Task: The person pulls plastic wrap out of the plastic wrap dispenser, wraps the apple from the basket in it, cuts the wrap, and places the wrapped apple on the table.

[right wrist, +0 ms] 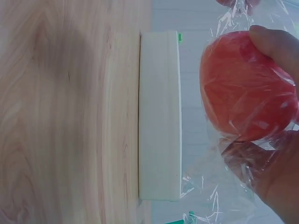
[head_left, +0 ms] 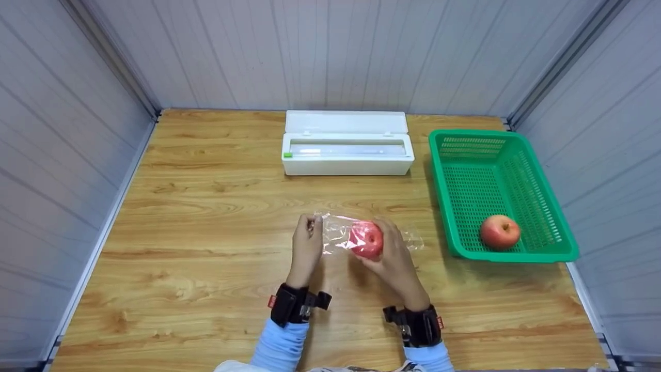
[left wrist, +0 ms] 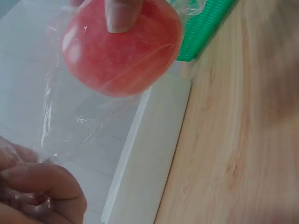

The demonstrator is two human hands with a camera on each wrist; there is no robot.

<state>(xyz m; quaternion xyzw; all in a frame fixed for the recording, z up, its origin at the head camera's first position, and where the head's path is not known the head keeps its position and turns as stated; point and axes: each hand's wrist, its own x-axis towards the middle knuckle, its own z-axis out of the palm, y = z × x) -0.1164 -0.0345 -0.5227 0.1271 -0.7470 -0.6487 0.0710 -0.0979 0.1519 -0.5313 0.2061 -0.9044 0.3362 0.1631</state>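
Above the table, a red apple is wrapped in clear plastic film. My right hand grips the apple through the film, with the thumb and fingers on its sides. To the left, my left hand pinches the gathered end of the film between thumb and curled fingers. Film stretches from that pinch to the apple in the left wrist view. A loose flap of film hangs past the right hand in the right wrist view.
A white film dispenser box stands at the back with its lid raised and a roll inside. At the right is a green plastic basket, holding another apple. Panel walls enclose the wooden table on the left, back and right.
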